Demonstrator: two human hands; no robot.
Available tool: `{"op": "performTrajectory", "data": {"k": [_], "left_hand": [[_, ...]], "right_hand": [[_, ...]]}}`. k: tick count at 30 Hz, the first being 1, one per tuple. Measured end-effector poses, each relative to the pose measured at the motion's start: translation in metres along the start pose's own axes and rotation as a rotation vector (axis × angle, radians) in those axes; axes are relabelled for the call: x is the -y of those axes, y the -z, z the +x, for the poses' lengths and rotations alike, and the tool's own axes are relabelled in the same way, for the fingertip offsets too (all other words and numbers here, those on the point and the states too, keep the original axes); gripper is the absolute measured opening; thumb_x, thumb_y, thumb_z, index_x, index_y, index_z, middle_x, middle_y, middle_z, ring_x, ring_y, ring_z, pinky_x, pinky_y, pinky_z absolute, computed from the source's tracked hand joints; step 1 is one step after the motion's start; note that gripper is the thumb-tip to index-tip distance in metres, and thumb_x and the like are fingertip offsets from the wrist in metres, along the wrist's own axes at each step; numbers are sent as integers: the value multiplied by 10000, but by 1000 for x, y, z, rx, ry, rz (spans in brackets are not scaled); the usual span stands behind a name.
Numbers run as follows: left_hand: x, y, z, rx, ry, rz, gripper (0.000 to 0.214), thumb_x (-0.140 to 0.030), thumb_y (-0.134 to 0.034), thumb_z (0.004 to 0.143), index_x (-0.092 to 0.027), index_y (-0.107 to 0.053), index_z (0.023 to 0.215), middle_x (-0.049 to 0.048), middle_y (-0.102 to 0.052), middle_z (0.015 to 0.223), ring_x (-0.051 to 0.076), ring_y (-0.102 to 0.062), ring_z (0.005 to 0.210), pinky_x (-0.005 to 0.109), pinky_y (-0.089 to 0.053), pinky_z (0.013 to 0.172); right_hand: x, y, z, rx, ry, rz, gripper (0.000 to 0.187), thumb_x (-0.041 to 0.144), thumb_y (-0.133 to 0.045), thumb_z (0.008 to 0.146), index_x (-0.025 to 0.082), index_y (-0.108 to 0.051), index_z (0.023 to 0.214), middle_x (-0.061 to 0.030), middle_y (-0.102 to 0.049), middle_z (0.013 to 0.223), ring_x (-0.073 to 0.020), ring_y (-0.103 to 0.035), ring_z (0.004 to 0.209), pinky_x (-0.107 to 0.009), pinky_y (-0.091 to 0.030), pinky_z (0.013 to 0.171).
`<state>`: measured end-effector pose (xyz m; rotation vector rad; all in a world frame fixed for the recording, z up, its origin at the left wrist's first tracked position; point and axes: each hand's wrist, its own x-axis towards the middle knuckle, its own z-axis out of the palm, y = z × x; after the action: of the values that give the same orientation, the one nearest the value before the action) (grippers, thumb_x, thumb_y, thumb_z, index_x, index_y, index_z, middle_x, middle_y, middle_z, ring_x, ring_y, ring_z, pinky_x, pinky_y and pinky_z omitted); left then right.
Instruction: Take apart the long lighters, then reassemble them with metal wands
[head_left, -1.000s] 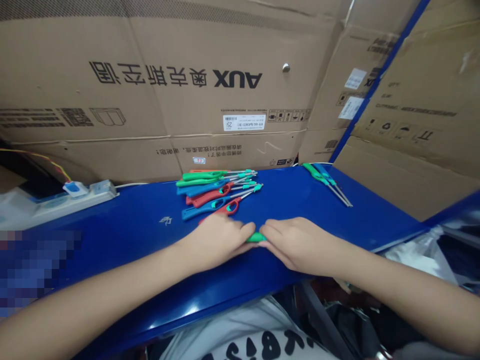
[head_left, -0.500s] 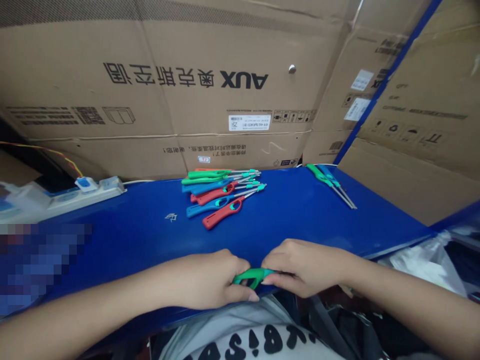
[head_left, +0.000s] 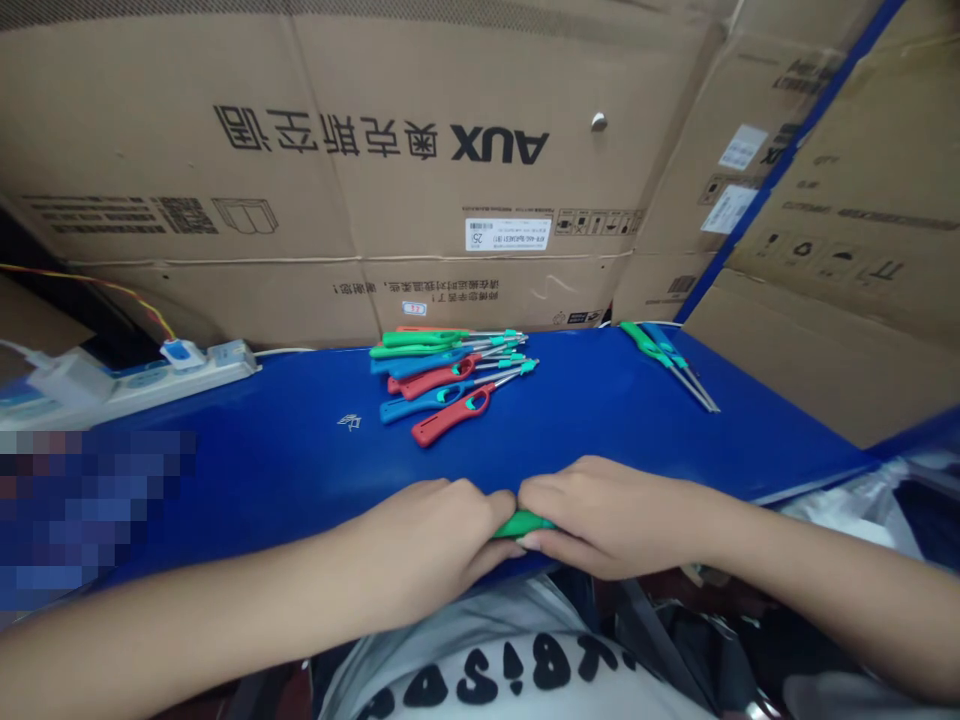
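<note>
My left hand and my right hand meet at the near edge of the blue table. Both are closed on one green long-nosed lighter, of which only a short stretch of the handle shows between the fingers. Beyond my hands lies a pile of several lighters in green, blue and red, their metal nozzles pointing right. A green and a blue lighter lie side by side at the far right of the table.
Large brown cardboard boxes wall in the back and right of the table. A white power strip with plugs lies at the far left. Bags and dark clutter sit below the right edge.
Both hands pulled the green lighter back to the table's near edge, exposed its handle half a second ago, then closed over it again.
</note>
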<state>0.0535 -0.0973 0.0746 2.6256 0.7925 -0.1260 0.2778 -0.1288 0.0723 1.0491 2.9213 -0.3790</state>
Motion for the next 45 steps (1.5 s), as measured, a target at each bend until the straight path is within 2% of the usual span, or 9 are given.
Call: {"op": "performTrajectory", "data": {"k": [8, 11, 14, 19, 26, 30, 34, 38, 45], "left_hand": [[-18, 41, -17, 341, 76, -272, 250, -386, -491, 942, -271, -711, 916, -30, -687, 731, 128, -547, 557, 228, -382, 498], [-10, 40, -39, 332, 156, -203, 267, -434, -504, 934, -274, -716, 900, -11, -693, 759, 142, -566, 580, 240, -374, 501], [0, 40, -54, 262, 212, -184, 287, -465, -493, 949, -279, -709, 916, -2, -701, 849, 148, -603, 653, 234, -398, 550], [12, 37, -48, 131, 142, -169, 271, -484, -529, 959, -277, -693, 1019, -2, -709, 953, 162, -649, 770, 228, -451, 632], [66, 13, 0, -285, -12, 225, 401, -359, -496, 1007, -283, -491, 1401, 58, -667, 1288, 234, -663, 1099, 311, -510, 879], [89, -2, 35, -340, 40, 348, 431, -348, -412, 1041, -189, -454, 1439, 131, -658, 1285, 253, -628, 1166, 339, -515, 914], [96, -9, 57, -469, 174, 498, 568, -409, -429, 1027, -61, -420, 1475, 238, -589, 1305, 335, -591, 1156, 417, -487, 930], [102, -9, 63, -478, 194, 557, 608, -463, -456, 1012, -88, -431, 1490, 225, -579, 1280, 347, -560, 1134, 412, -456, 904], [119, -8, 53, -450, 137, 618, 603, -459, -403, 1030, -85, -438, 1502, 251, -539, 1385, 366, -526, 1218, 424, -415, 953]], "right_hand": [[40, 24, -7, -65, 145, -388, 222, 261, -445, 994, 189, -534, 804, -37, -559, 700, -171, -434, 550, -326, -159, 513], [44, 26, -22, 3, 145, -370, 216, 245, -489, 978, 210, -510, 765, -18, -557, 674, -162, -418, 497, -329, -140, 495], [39, 30, -32, 52, -20, -284, 223, 253, -455, 1006, 208, -507, 794, 4, -541, 638, -150, -438, 462, -319, -159, 485], [23, 32, -28, 25, -149, -234, 255, 316, -399, 1039, 205, -488, 828, 0, -538, 659, -154, -458, 491, -307, -177, 499], [-55, 17, -7, -78, -318, 86, 404, 464, -302, 1063, 193, -544, 888, -38, -625, 787, -166, -563, 676, -277, -391, 639], [-112, 1, 3, -273, -473, -22, 446, 512, -379, 1031, 143, -565, 1199, -161, -646, 1186, -256, -615, 1056, -363, -459, 906], [-166, -4, -11, -389, -992, -298, 452, 420, -426, 1011, 54, -543, 1250, -267, -572, 1283, -352, -542, 1223, -440, -428, 1008], [-206, -3, -48, -289, -1519, -297, 522, 385, -511, 962, 1, -496, 1315, -336, -503, 1346, -427, -516, 1263, -490, -460, 949], [-224, -9, -87, -236, -1524, -91, 362, 275, -459, 964, 77, -552, 1252, -283, -646, 1193, -373, -649, 1086, -446, -503, 820]]}}
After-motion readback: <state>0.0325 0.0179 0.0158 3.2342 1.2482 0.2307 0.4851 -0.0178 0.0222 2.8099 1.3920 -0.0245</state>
